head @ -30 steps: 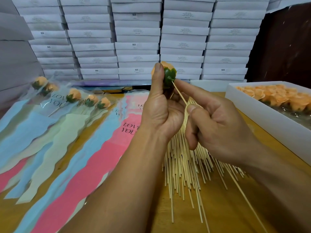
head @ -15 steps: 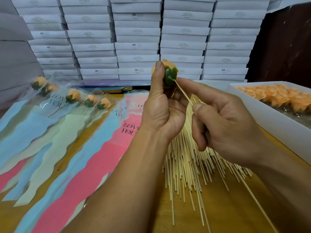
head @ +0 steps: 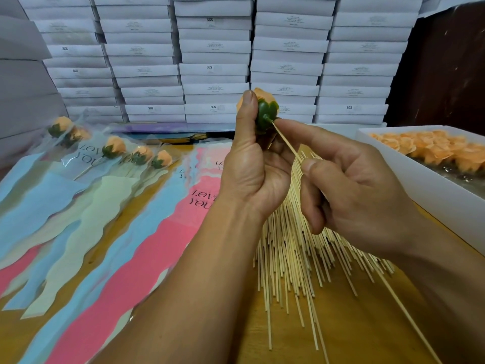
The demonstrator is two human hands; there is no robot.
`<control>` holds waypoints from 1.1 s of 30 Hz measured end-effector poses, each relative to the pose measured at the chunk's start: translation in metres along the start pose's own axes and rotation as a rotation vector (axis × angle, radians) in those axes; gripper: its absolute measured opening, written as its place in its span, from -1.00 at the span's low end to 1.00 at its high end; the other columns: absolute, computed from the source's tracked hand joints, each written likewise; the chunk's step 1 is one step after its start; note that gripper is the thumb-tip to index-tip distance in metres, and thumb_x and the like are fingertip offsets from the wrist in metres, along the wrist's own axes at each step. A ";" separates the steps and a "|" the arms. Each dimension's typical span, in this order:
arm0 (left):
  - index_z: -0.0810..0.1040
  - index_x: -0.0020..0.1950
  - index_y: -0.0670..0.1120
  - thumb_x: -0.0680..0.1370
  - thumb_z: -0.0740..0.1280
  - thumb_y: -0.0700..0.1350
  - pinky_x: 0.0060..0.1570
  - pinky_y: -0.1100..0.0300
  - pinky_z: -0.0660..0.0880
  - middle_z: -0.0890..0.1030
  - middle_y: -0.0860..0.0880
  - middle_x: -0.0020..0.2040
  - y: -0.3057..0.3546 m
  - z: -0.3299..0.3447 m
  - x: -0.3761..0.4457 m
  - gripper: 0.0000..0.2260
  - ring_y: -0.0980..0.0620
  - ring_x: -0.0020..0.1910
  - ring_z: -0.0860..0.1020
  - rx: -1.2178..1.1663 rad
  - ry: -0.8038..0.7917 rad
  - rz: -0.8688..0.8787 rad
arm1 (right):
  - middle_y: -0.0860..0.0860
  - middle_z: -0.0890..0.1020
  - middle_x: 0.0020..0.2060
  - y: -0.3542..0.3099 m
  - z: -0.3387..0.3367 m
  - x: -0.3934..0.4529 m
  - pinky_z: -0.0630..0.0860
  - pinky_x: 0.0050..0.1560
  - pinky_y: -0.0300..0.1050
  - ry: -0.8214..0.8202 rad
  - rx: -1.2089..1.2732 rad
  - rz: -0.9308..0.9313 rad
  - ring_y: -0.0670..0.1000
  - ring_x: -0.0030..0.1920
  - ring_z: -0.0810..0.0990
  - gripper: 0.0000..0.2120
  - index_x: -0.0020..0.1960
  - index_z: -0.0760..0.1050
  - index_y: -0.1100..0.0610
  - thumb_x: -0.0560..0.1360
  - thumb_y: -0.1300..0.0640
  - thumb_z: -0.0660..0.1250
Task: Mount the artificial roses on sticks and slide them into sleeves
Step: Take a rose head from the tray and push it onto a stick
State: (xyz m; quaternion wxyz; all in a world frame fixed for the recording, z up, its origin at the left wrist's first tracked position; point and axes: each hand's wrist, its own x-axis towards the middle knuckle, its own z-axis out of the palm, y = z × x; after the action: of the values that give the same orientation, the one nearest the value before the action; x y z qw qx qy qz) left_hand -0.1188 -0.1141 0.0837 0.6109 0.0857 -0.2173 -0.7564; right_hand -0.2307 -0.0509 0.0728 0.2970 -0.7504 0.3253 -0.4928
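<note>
Since the earlier frames, both hands have stayed raised at mid-counter with little shift, the right one having slid slightly along the stick toward the flower. At far left, finished roses in clear sleeves [head: 112,151] lie fanned on the wooden counter [head: 367,337], their orange heads pointing toward the stacked white boxes [head: 215,69] behind. Beside them lie empty sleeves [head: 157,245] in blue, pale green and pink, some printed "LOVE YOU". In the middle, the left hand [head: 252,174] grips an orange rose [head: 262,106] by its green base, thumb pressed up along the side, fingers curled round it. A thin stick [head: 286,143] meets the nub at the centre of that green base. The right hand [head: 362,195] pinches this stick between thumb and extended forefinger, the other fingers curled in. Under both hands lies a spread pile of sticks [head: 288,258]. At right, an open white box of loose roses [head: 433,151] sits on the counter edge.
</note>
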 end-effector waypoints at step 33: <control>0.48 -0.25 -0.11 0.58 0.27 -0.20 -0.46 0.29 0.34 0.49 0.04 -0.38 0.014 0.020 -0.019 -0.80 0.13 -0.50 0.36 0.455 -0.055 0.439 | -0.01 0.36 -0.65 -0.018 -0.007 -0.007 0.28 -0.55 -0.37 0.061 0.282 0.078 -0.14 -0.62 0.27 -0.75 0.10 0.70 0.06 0.57 0.13 0.25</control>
State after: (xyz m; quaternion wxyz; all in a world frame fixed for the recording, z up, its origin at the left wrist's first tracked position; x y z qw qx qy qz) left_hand -0.1095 -0.0937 0.1048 0.7188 0.1507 -0.4107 -0.5404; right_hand -0.2356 -0.0355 0.0854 0.4084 -0.6725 0.2905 -0.5445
